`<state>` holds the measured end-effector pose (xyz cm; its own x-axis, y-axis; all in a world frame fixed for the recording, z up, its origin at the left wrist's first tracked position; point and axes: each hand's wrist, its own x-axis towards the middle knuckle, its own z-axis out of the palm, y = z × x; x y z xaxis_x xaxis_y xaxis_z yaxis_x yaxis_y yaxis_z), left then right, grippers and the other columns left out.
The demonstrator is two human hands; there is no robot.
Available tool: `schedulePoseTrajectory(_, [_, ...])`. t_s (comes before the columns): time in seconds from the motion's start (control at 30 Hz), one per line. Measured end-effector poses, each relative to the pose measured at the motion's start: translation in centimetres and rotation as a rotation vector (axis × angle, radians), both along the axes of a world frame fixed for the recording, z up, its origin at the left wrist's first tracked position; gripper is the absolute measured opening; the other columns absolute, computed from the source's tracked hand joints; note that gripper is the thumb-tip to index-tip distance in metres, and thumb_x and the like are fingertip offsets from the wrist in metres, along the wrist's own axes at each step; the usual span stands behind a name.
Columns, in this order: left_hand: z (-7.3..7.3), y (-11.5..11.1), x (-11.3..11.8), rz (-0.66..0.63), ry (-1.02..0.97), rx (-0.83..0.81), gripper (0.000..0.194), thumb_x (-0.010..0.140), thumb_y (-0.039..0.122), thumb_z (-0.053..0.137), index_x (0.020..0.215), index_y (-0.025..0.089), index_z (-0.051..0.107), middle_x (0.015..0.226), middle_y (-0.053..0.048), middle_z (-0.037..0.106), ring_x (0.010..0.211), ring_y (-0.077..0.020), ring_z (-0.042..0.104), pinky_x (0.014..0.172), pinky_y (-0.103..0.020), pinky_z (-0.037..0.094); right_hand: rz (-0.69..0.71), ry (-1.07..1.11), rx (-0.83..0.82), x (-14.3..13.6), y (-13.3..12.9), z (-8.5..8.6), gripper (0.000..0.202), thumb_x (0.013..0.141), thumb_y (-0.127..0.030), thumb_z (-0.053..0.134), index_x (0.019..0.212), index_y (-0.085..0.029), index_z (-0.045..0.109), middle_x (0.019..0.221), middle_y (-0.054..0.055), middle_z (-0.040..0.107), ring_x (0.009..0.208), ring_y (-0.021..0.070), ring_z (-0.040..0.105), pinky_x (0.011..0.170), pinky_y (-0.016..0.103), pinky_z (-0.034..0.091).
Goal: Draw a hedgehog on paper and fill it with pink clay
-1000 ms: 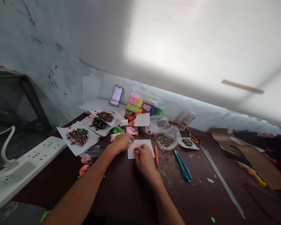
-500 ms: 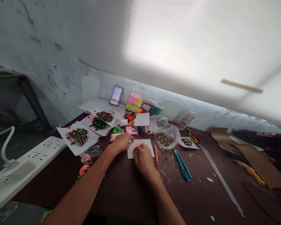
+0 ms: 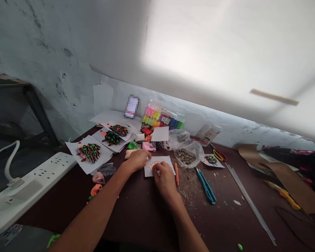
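A scuffed grey-white wall [image 3: 76, 52] backs a dark brown table [image 3: 144, 213]. In front of the person lies a white card [image 3: 166, 159] bearing a peach-coloured shape [image 3: 153, 163]; clock directions run from this card.

The left forearm slants in from eight o'clock, bringing the left hand [image 3: 139, 159] to nine, palm down, fingers bent and reaching the card's upper left corner. The right forearm rises from five o'clock; the right hand [image 3: 165, 176] arches over the card's lower edge, fingers curled, thumb and forefinger drawn near each other at the shape. Whether either hand's fingers are clamped on anything, I cannot tell.

The right hand covers part of the shape, so its full outline is hidden. Both forearms are cut off at the bottom. The phone [image 3: 132, 106] at eleven o'clock is pixelated, its screen unreadable. An orange marker [image 3: 176, 174] lies between three and four o'clock, just beside the card.
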<state>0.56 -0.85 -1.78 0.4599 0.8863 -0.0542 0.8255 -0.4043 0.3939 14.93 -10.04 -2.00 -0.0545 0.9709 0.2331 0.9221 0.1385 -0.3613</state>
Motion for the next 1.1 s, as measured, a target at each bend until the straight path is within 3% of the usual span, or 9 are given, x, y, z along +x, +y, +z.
schedulePoseTrajectory(0.23, [0.2, 0.0, 0.0, -0.008, 0.005, -0.021, 0.036, 0.082, 0.014, 0.054, 0.11, 0.026, 0.074, 0.116, -0.008, 0.073, 0.109, -0.0257, 0.067, 0.091, -0.031, 0.049, -0.038, -0.015, -0.031, -0.3, 0.1, 0.4, 0.017, 0.092, -0.014, 0.059, 0.095, -0.02, 0.075, 0.093, 0.007, 0.066, 0.092, 0.0198, 0.059, 0.08, 0.027, 0.039])
schedulePoseTrajectory(0.7, [0.3, 0.0, 0.1, -0.009, 0.016, -0.023, 0.037, 0.083, 0.013, 0.052, 0.11, 0.025, 0.074, 0.117, -0.009, 0.073, 0.11, -0.026, 0.066, 0.089, -0.031, 0.049, -0.041, -0.203, -0.076, -1.0, 0.9, 0.1, 0.013, 0.094, -0.019, 0.058, 0.092, -0.018, 0.071, 0.093, 0.007, 0.067, 0.09, 0.0209, 0.058, 0.076, 0.029, 0.035])
schedulePoseTrajectory(0.9, [0.3, 0.0, 0.0, -0.011, 0.013, -0.022, 0.038, 0.083, 0.012, 0.051, 0.111, 0.025, 0.074, 0.117, -0.009, 0.073, 0.11, -0.026, 0.066, 0.09, -0.032, 0.049, 0.014, -0.111, 0.014, 0.1, 0.5, -0.2, 0.011, 0.089, -0.014, 0.058, 0.086, -0.018, 0.068, 0.092, 0.007, 0.065, 0.088, 0.0209, 0.057, 0.076, 0.028, 0.035])
schedulePoseTrajectory(1.1, [0.3, 0.0, 0.0, -0.004, -0.013, -0.032, 0.037, 0.083, 0.011, 0.052, 0.11, 0.023, 0.074, 0.118, -0.01, 0.072, 0.112, -0.0268, 0.065, 0.092, -0.033, 0.048, 0.021, 0.147, 0.029, 0.7, 0.2, 0.2, 0.013, 0.085, -0.015, 0.054, 0.076, -0.019, 0.063, 0.074, 0.002, 0.065, 0.071, 0.0159, 0.056, 0.07, 0.026, 0.037])
